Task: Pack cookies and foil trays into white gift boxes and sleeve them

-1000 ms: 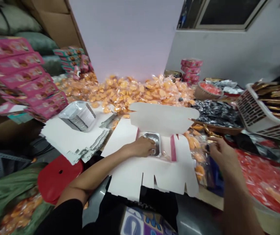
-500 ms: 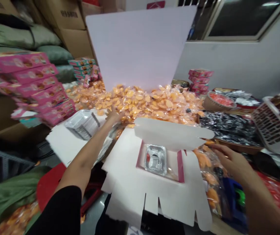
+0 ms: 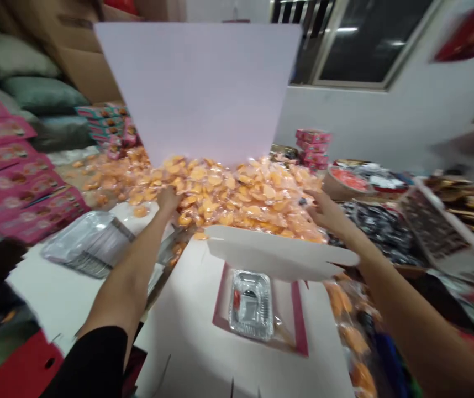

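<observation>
My left hand (image 3: pixel 168 201) reaches into the left front of a heap of orange pieces (image 3: pixel 220 190) in clear plastic bags; blur and the heap hide its fingertips. At the heap's right edge my right hand (image 3: pixel 320 208) touches the bags with its fingers apart, beside a small dark thing (image 3: pixel 303 202). Between my arms lies an unfolded white box (image 3: pixel 187 326) with pink inner walls. Inside it sits a foil tray (image 3: pixel 251 305) with something red and a clear wrapper in it.
Wrapped foil trays (image 3: pixel 90 243) lie on white card at the left, near stacked pink boxes (image 3: pixel 17 166). A large white board (image 3: pixel 204 88) stands behind the heap. To the right are black packets (image 3: pixel 375 229), a white basket (image 3: pixel 440 226) and a round tub (image 3: pixel 348 182).
My right hand has moved from beside the box up and forward to the heap's right edge. My left hand has gone deeper into the heap. The view has turned right.
</observation>
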Motion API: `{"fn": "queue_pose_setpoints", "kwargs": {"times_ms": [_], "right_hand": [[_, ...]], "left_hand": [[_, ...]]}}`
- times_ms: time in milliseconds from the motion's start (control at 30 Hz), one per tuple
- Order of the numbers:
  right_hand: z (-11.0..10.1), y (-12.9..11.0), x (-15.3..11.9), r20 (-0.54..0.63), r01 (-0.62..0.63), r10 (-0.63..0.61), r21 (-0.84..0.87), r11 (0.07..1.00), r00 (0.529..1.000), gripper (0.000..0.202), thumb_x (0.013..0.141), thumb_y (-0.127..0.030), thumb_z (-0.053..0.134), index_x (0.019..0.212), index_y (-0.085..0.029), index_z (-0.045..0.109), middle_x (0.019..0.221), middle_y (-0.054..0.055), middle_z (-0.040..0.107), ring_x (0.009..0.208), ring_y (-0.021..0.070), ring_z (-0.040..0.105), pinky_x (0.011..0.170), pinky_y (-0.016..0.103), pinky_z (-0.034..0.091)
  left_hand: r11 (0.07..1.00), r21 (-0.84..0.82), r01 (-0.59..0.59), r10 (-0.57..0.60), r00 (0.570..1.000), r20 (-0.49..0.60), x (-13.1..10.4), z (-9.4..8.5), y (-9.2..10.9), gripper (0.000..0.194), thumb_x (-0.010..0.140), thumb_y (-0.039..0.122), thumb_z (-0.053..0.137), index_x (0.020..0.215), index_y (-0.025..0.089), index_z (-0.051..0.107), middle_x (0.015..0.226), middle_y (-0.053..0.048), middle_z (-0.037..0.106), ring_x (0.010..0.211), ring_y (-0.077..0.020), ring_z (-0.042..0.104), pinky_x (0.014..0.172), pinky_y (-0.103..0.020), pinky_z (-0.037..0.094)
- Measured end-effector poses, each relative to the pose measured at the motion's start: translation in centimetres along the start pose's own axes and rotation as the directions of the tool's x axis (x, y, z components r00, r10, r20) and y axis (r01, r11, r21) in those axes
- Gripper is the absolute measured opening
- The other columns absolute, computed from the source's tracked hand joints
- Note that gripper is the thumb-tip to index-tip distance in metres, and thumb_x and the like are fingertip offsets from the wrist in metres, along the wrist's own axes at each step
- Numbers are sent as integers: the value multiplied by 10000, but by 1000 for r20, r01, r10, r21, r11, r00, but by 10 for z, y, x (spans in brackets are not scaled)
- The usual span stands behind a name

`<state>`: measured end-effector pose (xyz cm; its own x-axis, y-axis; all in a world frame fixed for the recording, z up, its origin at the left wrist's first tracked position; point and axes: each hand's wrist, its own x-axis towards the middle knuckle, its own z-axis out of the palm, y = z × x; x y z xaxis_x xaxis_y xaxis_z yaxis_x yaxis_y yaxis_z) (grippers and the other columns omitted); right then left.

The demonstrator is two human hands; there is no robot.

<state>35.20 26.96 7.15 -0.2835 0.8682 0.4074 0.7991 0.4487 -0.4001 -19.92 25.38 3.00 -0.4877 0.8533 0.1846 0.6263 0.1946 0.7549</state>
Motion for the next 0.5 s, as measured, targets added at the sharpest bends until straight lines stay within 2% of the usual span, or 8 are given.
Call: {"fn": "queue_pose_setpoints", "kwargs": {"times_ms": [100, 167, 233, 300, 367, 400, 433, 500], "right_hand": [[28, -16, 50, 33, -2, 2, 2, 1000, 999, 761, 835, -321, 656, 1578, -160, 649, 1533, 246, 700, 1450, 433, 637, 1181, 592, 539], [37, -29, 68, 100, -91, 95, -45, 995, 990, 760, 861, -301, 653, 1589, -82, 626, 1431, 306, 723, 1343, 445, 680, 1107, 575, 544], [35, -40, 73, 136, -206, 215, -81, 975, 967, 691, 900, -293, 644, 1539, -29, 651, 1215, 303, 770, 1108, 399, 730, 971, 515, 547], [26, -47, 65, 140, -307, 308, -25, 951, 941, 563, 899, -285, 660, 1412, -63, 726, 1002, 216, 774, 883, 314, 696, 843, 457, 514], [14, -46, 49, 163, -418, 396, 129, 899, 904, 424, 843, -273, 685, 1236, -139, 772, 840, 124, 734, 723, 252, 617, 724, 425, 471], [9, -42, 39, 192, -476, 442, 209, 854, 876, 365, 806, -274, 695, 1146, -171, 776, 782, 97, 707, 666, 236, 579, 671, 419, 449], [4, -37, 28, 222, -532, 486, 274, 801, 845, 313, 768, -284, 708, 1062, -197, 774, 741, 82, 685, 625, 227, 548, 626, 417, 431], [-5, -23, 4, 253, -619, 566, 359, 698, 785, 229, 705, -322, 753, 920, -242, 764, 701, 83, 663, 577, 227, 521, 552, 419, 410]], "left_hand": [[1000, 14, -8, 9, 999, -32, -9, 4, -13, 251, 815, 331, 831, 915, 222, 628, 884, -36, 715, 1032, -261, 683, 907, -331, 496], [999, 5, -41, 41, 999, 0, -15, 2, -18, 216, 772, 284, 839, 857, 229, 648, 815, -3, 683, 937, -239, 662, 840, -311, 480], [998, -11, -63, 63, 998, 26, -16, -2, -18, 209, 762, 286, 846, 803, 225, 650, 815, 1, 674, 905, -229, 654, 823, -304, 484], [998, -27, -64, 64, 998, 3, -11, -6, -13, 203, 802, 325, 839, 825, 216, 669, 968, -35, 721, 973, -239, 677, 877, -313, 515], [999, -42, -33, 31, 998, -62, 1, -9, -7, 201, 875, 355, 795, 998, 215, 721, 1233, -94, 733, 1107, -269, 696, 977, -345, 535], [999, -47, -2, -2, 996, -90, 8, -10, -5, 262, 901, 351, 772, 1122, 218, 728, 1322, -121, 719, 1149, -285, 699, 1010, -368, 536], [998, -52, 35, -41, 994, -106, 15, -10, -4, 346, 913, 336, 758, 1235, 216, 715, 1347, -143, 720, 1156, -301, 705, 1019, -391, 538], [994, -55, 98, -103, 990, -96, 26, -10, -5, 453, 901, 297, 761, 1335, 189, 690, 1225, -159, 767, 1083, -320, 724, 984, -417, 543]]}}
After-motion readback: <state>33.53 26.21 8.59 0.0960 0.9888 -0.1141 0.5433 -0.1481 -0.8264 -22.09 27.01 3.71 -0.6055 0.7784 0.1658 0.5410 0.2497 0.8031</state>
